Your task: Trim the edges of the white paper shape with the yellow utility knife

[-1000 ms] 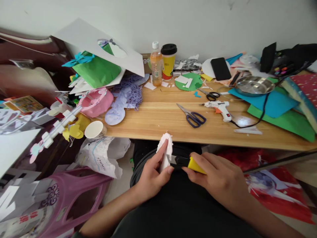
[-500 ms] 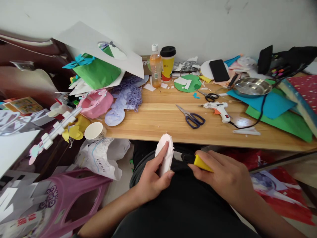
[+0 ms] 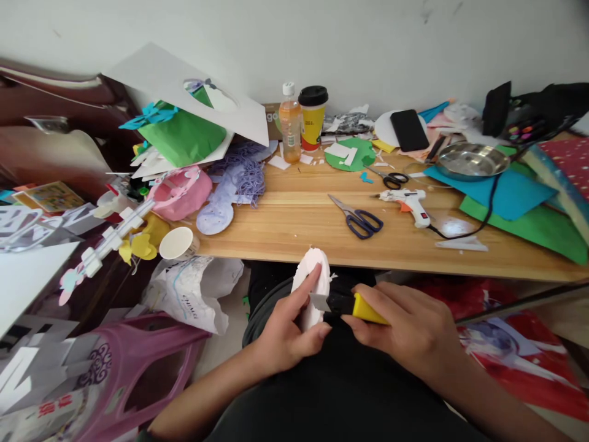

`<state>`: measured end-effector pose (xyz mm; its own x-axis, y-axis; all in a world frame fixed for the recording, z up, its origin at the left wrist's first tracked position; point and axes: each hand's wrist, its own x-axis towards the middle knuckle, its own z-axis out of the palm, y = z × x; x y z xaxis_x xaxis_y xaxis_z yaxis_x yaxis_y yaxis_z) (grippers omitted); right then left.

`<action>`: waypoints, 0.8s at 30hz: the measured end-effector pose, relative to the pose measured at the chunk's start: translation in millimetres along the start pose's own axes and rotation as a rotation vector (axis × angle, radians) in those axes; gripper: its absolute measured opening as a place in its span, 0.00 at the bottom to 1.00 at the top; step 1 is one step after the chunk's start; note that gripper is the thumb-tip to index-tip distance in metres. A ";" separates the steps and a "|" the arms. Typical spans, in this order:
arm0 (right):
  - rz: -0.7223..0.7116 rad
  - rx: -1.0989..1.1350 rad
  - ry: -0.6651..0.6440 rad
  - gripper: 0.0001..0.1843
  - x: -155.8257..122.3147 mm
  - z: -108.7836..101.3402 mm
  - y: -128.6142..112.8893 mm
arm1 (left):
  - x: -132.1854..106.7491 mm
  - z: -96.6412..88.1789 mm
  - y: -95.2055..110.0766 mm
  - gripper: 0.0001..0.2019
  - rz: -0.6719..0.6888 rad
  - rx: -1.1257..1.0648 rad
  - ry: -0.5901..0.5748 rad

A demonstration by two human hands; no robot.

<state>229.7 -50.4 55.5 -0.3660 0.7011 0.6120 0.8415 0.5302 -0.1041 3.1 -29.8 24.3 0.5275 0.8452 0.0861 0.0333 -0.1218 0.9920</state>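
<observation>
Since half a second ago, my right hand [image 3: 409, 328] has slid the yellow utility knife [image 3: 350, 305] back left, so its blade now lies on the white foam piece [image 3: 317, 283]. That hand is curled tight around the knife's handle. My left hand [image 3: 285, 328] pinches the foam piece over my lap, index finger along its face, thumb underneath. Left of that hand, a white plastic bag [image 3: 193, 288] carries faint writing I cannot read. Beyond both hands, blue-handled scissors [image 3: 359, 218] and a white glue gun [image 3: 409, 201] lie on the wooden table [image 3: 294, 215]. Farther back stand an orange drink bottle [image 3: 290, 123] and a yellow cup [image 3: 313, 120], labels unreadable.
</observation>
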 end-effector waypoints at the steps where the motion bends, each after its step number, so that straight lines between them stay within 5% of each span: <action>1: -0.002 0.003 0.005 0.14 0.3 -0.6 0.5 | -0.2 -0.1 0.5 0.41 0.004 0.000 0.002; 6: 0.000 0.006 0.015 0.13 -1.9 -5.4 2.8 | -0.9 1.0 5.6 0.46 -0.004 -0.072 0.007; 13: 0.040 -0.013 -0.021 0.12 -6.4 -4.7 5.9 | 6.1 3.5 0.4 0.55 -0.076 -0.473 -0.010; 18: 0.043 -0.048 -0.030 0.12 -8.5 -2.5 6.0 | 6.3 3.9 -4.4 0.54 -0.213 -0.453 0.063; 24: 0.024 -0.002 -0.052 0.12 0.0 -3.5 0.5 | 7.6 3.8 -1.6 0.51 -0.188 -0.412 0.068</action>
<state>231.5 -51.9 58.2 -0.3661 0.7372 0.5679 0.8511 0.5121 -0.1160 10.3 -25.1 23.1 0.4870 0.8669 -0.1068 -0.2246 0.2424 0.9438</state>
